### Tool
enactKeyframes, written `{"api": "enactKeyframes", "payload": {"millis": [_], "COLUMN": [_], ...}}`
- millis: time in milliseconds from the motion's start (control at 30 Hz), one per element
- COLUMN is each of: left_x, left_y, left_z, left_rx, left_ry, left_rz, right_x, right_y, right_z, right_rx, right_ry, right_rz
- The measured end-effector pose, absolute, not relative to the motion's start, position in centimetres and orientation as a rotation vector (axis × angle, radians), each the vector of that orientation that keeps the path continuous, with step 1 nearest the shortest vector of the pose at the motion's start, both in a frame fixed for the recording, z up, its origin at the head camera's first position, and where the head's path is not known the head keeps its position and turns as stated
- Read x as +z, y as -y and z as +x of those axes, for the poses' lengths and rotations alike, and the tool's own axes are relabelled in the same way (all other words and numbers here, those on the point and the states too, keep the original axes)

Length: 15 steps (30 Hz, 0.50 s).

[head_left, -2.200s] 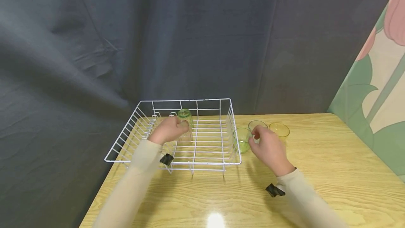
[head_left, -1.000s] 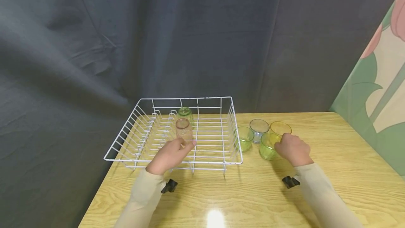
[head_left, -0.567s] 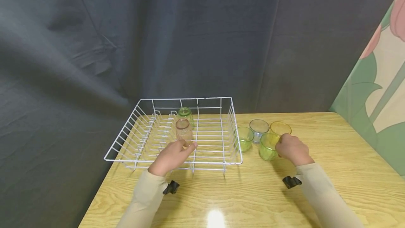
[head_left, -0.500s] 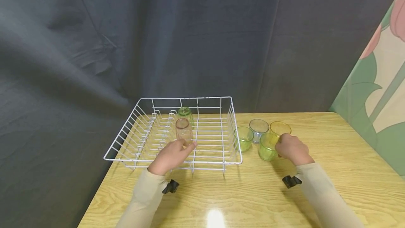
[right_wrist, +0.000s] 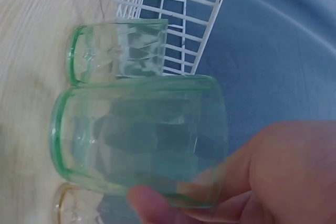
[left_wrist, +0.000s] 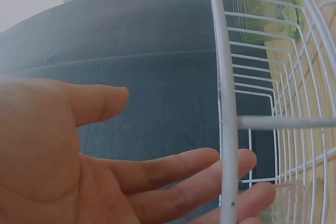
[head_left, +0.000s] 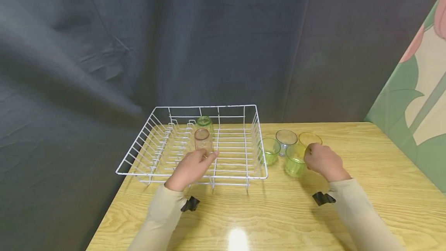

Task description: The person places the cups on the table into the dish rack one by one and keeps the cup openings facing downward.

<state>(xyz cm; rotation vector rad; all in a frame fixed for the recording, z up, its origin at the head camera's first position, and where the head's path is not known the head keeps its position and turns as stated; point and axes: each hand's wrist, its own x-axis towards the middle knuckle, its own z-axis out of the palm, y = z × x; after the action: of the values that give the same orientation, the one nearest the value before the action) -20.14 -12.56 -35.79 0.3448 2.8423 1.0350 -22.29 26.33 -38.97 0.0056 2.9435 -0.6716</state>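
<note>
My left hand (head_left: 191, 167) hovers over the front of the white wire dish rack (head_left: 230, 176), holding nothing, its fingers relaxed and apart. The left wrist view shows those fingertips overlapping the rack's rim (left_wrist: 227, 103). Just beyond them a pink glass (head_left: 202, 138) stands upside down in the rack, with a green glass (head_left: 204, 121) upside down behind it. To the right of the rack my right hand (head_left: 324, 162) pinches the rim of an upright green glass (head_left: 294, 165). Thumb and fingers straddle the wall of that green glass (right_wrist: 139, 135) in the right wrist view.
Beside the held glass stand another green glass (head_left: 270, 152), a blue glass (head_left: 286, 138) and a yellow glass (head_left: 310, 138), all upright on the wooden table (head_left: 278, 220). A dark curtain (head_left: 223, 49) hangs behind. Wire prongs (head_left: 170, 134) fill the rack's left part.
Over two seconds my left hand has let go of the pink glass and drawn back toward the rack's front. My right hand has moved right to the front green glass and gripped it.
</note>
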Motion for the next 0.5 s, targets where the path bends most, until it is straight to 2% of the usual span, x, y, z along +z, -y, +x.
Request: {"api": "enactKeyframes", "payload": {"millis": [500], "left_x": [-36.4], "left_y": [11.5], "left_z": [-20.3], "left_rx": [1.115], "left_ry": [-2.858], "left_rz": [0.420], "right_x": [-36.4], "right_y": [-23.8], "right_z": [-20.6], "right_rx": [-0.752], "right_ry": [-3.253], "right_rz": [-0.059]}}
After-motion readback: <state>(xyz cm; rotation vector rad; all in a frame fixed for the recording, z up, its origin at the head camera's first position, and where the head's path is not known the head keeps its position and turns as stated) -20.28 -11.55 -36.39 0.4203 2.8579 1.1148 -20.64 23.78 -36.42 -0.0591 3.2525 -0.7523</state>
